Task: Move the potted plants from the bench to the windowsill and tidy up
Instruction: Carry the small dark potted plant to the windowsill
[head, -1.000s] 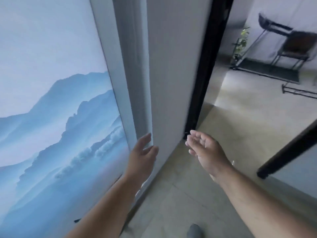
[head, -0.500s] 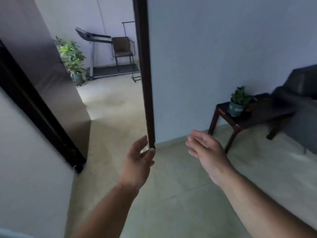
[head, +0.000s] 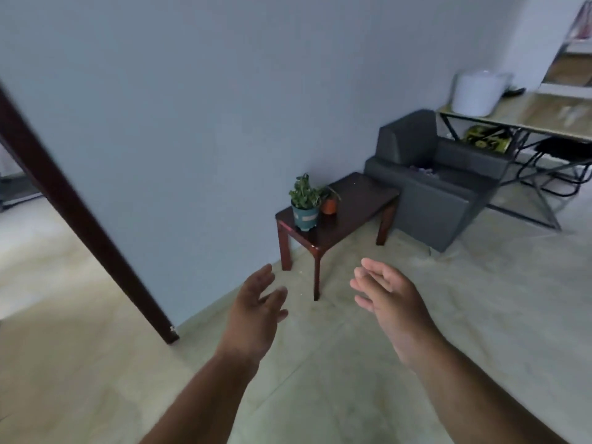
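Observation:
A dark red-brown wooden bench [head: 355, 216] stands against the grey wall ahead. At its left end sits a leafy green plant in a teal pot [head: 305, 216], and right beside it a small orange pot [head: 329, 206] with a thin plant. My left hand [head: 256, 315] and my right hand [head: 389, 299] are held out in front of me, well short of the bench, both with fingers apart and nothing in them. No windowsill is in view.
A grey armchair [head: 432, 184] stands right of the bench. Behind it is a metal-framed table [head: 525, 120] with a white bucket [head: 475, 92] on top. A dark door frame [head: 80, 219] slants at the left. The floor is pale tile.
The view has swung right, from a blue mountain picture and the doorway to the bench and armchair. Both hands stay raised and empty.

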Demonstrator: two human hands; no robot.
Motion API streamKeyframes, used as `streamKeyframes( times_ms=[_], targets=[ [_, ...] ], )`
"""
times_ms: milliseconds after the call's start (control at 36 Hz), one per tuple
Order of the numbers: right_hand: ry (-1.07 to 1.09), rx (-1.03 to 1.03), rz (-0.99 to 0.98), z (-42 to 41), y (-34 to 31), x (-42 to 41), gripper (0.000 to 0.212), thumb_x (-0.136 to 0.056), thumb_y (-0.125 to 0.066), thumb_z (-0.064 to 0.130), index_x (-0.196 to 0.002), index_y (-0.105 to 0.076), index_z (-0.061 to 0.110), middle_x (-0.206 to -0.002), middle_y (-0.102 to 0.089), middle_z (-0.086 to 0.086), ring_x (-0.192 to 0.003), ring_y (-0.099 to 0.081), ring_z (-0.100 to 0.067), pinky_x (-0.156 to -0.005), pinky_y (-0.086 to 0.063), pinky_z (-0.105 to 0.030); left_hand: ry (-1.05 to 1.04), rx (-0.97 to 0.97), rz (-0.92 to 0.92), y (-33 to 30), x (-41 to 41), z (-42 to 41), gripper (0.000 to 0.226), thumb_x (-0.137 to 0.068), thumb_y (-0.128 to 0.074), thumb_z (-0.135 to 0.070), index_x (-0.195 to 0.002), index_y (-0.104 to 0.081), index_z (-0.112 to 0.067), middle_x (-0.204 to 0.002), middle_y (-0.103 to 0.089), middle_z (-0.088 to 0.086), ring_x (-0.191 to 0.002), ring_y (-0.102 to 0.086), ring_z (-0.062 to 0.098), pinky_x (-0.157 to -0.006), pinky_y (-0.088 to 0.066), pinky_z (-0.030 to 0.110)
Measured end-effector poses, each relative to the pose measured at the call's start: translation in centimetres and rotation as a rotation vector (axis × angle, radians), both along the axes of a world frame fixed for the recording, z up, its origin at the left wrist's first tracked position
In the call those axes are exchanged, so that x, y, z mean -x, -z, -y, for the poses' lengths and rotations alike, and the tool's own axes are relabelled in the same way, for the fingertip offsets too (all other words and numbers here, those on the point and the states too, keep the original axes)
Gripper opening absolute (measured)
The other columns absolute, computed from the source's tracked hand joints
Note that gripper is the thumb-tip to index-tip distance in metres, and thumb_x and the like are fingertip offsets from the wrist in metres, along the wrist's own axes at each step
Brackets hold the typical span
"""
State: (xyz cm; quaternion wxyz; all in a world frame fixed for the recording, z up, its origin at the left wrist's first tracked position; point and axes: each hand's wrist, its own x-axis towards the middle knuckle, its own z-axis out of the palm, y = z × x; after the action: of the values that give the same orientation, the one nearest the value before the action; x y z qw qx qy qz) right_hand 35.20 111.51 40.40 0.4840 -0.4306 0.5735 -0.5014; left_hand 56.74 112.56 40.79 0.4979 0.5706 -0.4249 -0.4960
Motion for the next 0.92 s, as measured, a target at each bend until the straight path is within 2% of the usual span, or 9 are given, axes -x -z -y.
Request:
streamKeyframes(
  times_ms=[139, 278, 444, 556, 667, 750, 833, 917],
  targets=[
    [0.053, -0.02, 0.021, 3.4, 0.4, 3.2, 0.046, -0.097, -0.063, 0.034, -0.14, -0.055, 0.018, -0.133, -0.065, -0.001, -0.116, -0.066, -0.013, -0.103, -0.054, -0.04, 0.039, -0.025, 0.021, -0.1, 3.4, 4.7, 0.048, -0.096, -0.065, -0.018, -0.14, -0.05, -0.031, -0.143, -0.053, -0.006, -0.115, -0.061, 0.011, -0.094, -0.058, 0.04],
    [0.079, -0.041, 0.044, 8.1, 0.6, 5.9, 0.046, -0.098, -0.062, 0.031, -0.14, -0.054, 0.017, -0.13, -0.065, 0.001, -0.116, -0.066, -0.011, -0.103, -0.053, -0.04, 0.052, -0.041, -0.004, 0.8, 5.9, 10.9, 0.047, -0.096, -0.064, -0.018, -0.14, -0.051, -0.029, -0.141, -0.055, -0.006, -0.109, -0.062, 0.005, -0.093, -0.058, 0.038],
    [0.122, -0.032, -0.048, 16.3, 0.1, 9.1, 0.039, -0.098, -0.063, 0.03, -0.134, -0.058, 0.019, -0.123, -0.068, 0.002, -0.108, -0.071, -0.01, -0.099, -0.056, -0.041, 0.068, -0.034, -0.12, 2.6, 8.3, 20.5, 0.047, -0.096, -0.064, -0.021, -0.141, -0.05, -0.026, -0.141, -0.054, -0.004, -0.114, -0.062, 0.012, -0.096, -0.057, 0.042],
    [0.133, -0.054, -0.094, 21.2, -0.4, 11.2, 0.036, -0.099, -0.061, 0.03, -0.134, -0.057, 0.021, -0.12, -0.069, 0.004, -0.107, -0.071, -0.01, -0.096, -0.056, -0.036, 0.073, -0.057, -0.162, 3.7, 10.2, 26.2, 0.051, -0.096, -0.063, -0.018, -0.145, -0.047, -0.024, -0.142, -0.054, -0.001, -0.12, -0.06, 0.014, -0.089, -0.058, 0.035],
    [0.144, -0.08, -0.117, 25.3, 0.0, 13.4, 0.037, -0.098, -0.062, 0.032, -0.134, -0.057, 0.022, -0.122, -0.069, 0.002, -0.108, -0.071, -0.01, -0.096, -0.056, -0.036, 0.121, -0.078, -0.136, 3.9, 12.7, 30.9, 0.052, -0.098, -0.06, -0.015, -0.147, -0.045, -0.022, -0.145, -0.051, 0.0, -0.125, -0.056, 0.016, -0.087, -0.057, 0.031],
    [0.145, -0.102, -0.109, 27.9, 0.7, 15.1, 0.037, -0.098, -0.062, 0.033, -0.133, -0.056, 0.023, -0.122, -0.07, 0.002, -0.108, -0.071, -0.01, -0.097, -0.056, -0.037, 0.139, -0.103, -0.114, 4.4, 14.7, 33.7, 0.052, -0.098, -0.059, -0.017, -0.147, -0.043, -0.023, -0.145, -0.051, -0.002, -0.122, -0.058, 0.015, -0.09, -0.057, 0.032],
    [0.14, -0.129, -0.102, 31.1, 1.8, 17.3, 0.04, -0.098, -0.061, 0.033, -0.136, -0.055, 0.02, -0.122, -0.069, 0.003, -0.109, -0.07, -0.011, -0.097, -0.056, -0.037, 0.146, -0.118, -0.085, 5.4, 17.2, 36.8, 0.052, -0.098, -0.06, -0.02, -0.147, -0.044, -0.025, -0.144, -0.052, -0.004, -0.117, -0.058, 0.01, -0.085, -0.057, 0.028],
    [0.122, -0.141, -0.084, 34.1, 2.6, 19.2, 0.042, -0.098, -0.062, 0.034, -0.137, -0.055, 0.02, -0.121, -0.069, 0.004, -0.109, -0.07, -0.01, -0.098, -0.056, -0.037, 0.149, -0.15, -0.056, 6.0, 19.3, 39.5, 0.052, -0.098, -0.061, -0.021, -0.147, -0.043, -0.026, -0.145, -0.052, -0.004, -0.118, -0.058, 0.012, -0.089, -0.058, 0.031]
  ],
)
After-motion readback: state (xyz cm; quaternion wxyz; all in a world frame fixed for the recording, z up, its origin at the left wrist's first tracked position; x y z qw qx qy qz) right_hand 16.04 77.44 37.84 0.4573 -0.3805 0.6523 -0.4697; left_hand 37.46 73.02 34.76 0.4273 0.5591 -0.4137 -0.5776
